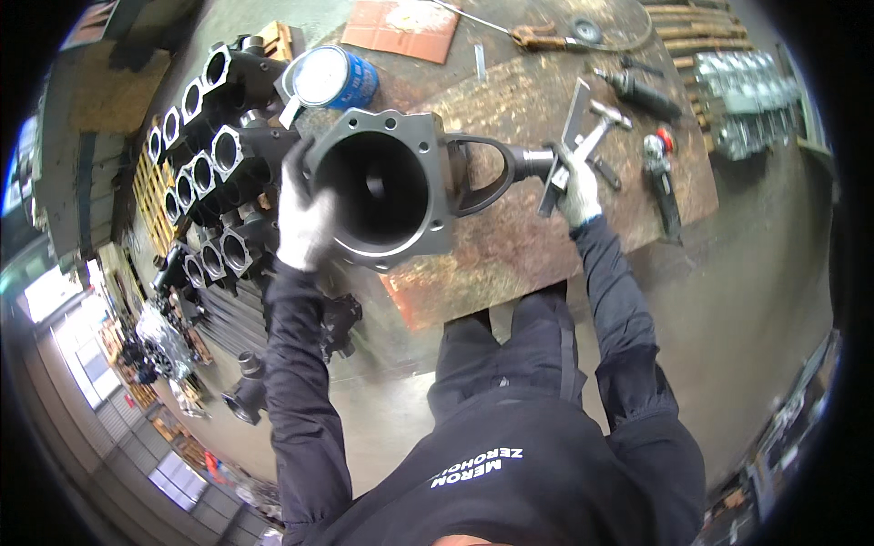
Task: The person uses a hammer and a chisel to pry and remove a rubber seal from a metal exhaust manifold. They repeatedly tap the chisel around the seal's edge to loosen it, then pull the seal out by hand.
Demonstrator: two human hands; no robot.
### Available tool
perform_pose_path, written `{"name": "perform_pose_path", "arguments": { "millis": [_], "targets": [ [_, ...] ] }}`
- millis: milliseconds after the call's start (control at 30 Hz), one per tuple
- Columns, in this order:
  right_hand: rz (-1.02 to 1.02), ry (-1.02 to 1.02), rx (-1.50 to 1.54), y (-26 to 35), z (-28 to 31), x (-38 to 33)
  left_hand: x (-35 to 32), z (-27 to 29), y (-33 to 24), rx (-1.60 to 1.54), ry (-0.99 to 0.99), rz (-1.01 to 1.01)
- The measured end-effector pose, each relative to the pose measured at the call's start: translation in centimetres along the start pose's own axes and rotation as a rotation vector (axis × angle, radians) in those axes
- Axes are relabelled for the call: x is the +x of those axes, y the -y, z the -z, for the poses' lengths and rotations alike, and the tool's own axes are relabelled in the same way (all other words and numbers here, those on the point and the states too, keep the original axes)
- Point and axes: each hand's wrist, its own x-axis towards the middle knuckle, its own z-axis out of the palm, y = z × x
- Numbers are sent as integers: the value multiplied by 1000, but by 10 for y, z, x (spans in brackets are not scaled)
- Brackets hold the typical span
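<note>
A big dark grey metal casting (441,182) with a round bore and a bolt-holed flange sits on the worktable; a looped yoke and narrow neck extend from its right side. My gloved left hand (305,214) curls against the flange's left edge, its thumb side smeared by motion. At the neck's end, my gloved right hand (580,187) closes round the lower handle of a silver hammer (596,130). A flat metal bar (575,111) runs beside those fingers, and part of it is hidden. What the right palm covers cannot be seen.
The worktable (482,264) also bears a blue can (350,80), an angle grinder (665,187), a dark cylindrical power tool (642,94) and reddish cardboard (401,29). Rows of similar castings (228,150) stand on the left. Plastic-wrapped parts (746,82) lie at far right.
</note>
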Motion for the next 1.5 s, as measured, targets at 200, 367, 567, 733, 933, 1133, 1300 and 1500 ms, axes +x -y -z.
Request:
{"name": "perform_pose_path", "arguments": {
  "millis": [200, 367, 567, 733, 933, 1133, 1300, 1500],
  "targets": [
    [-167, -319, 392, -129, 30, -122, 83, 23, 0, 219, 411, -310],
    [-353, -174, 446, -180, 29, -160, 98, 12, -8, 507, 490, -494],
    [-247, -204, 10, -141, 23, -227, 72, 11, -18, 639, 72, -638],
    [-289, -81, -52, -91, 0, -276, -78, 23, 10, 140, -388, -546],
    [-458, 67, 180, -80, -37, -302, -279, -71, 21, 198, 110, -375],
    [-735, 223, 202, -83, -40, -323, -291, -115, 2, -137, 93, -430],
    [-676, 289, 185, -81, -33, -326, -285, -94, -28, 9, 295, -503],
    [-534, 207, -129, -66, -11, -322, -249, -79, -73, 146, 406, -620]
  ]
}}
